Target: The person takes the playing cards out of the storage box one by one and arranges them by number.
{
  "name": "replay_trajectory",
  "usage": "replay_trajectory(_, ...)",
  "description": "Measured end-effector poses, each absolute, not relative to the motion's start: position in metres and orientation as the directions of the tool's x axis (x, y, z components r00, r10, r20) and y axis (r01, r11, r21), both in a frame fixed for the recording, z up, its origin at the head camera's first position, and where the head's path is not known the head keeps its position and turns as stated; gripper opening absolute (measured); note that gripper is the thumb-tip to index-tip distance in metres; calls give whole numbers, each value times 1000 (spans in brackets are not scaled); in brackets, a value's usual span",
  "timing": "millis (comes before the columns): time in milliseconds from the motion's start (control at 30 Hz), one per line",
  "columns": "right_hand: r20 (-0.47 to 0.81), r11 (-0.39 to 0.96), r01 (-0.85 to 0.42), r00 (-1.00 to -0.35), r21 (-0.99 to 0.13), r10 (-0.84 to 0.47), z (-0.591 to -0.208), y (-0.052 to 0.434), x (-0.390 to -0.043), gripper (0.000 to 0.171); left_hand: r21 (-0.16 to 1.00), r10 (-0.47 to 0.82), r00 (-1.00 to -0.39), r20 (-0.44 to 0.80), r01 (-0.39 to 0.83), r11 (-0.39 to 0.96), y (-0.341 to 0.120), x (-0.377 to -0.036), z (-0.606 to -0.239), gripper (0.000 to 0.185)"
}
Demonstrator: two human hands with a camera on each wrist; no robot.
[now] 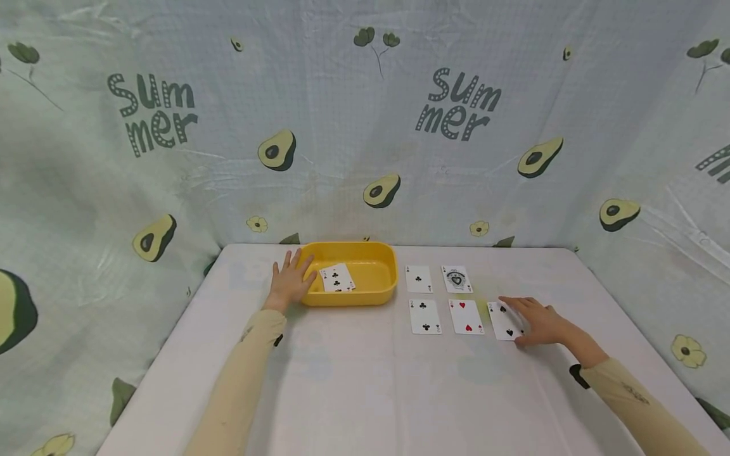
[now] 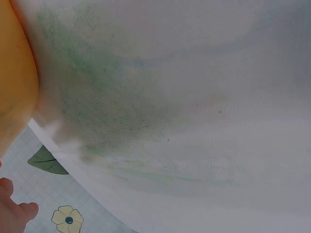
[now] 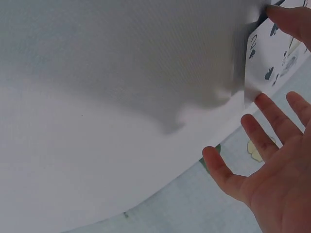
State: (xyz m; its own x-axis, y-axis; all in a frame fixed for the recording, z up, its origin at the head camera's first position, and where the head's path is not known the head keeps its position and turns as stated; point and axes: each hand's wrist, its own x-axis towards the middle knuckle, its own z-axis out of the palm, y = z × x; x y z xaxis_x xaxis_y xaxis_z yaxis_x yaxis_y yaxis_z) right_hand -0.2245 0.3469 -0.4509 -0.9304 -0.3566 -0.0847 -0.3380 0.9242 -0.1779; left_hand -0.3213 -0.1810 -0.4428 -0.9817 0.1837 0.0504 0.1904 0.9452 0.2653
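Cardstock like the two of spades (image 1: 502, 324) should handle light, springy and slippery, best taken by opposite edges; the right hand (image 1: 544, 321) spans it so between thumb and fingertip, at the right end of the near row. Five cards are out on the table (image 1: 342, 367): ace of clubs (image 1: 419, 278), ornate ace (image 1: 457, 278), two of clubs (image 1: 425, 316), two of hearts (image 1: 466, 316) and that spade. One yellow tray (image 1: 373, 299) holds the three of clubs (image 1: 338, 277) overlapping more (how many is hidden); the left hand (image 1: 291, 282), fingers spread wide, rests at its left rim.
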Motion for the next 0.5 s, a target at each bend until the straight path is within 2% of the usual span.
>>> replay_trajectory(300, -141, 930, -315, -929, -188, -342, -447, 347, -238, 87, 253, 176, -983, 55, 184, 950, -181, -322, -445, 54)
replay_trajectory(500, -136, 929, -324, -927, -181, -350, -445, 343, -241, 87, 253, 177, -983, 53, 184, 950, -181, -321, -443, 53)
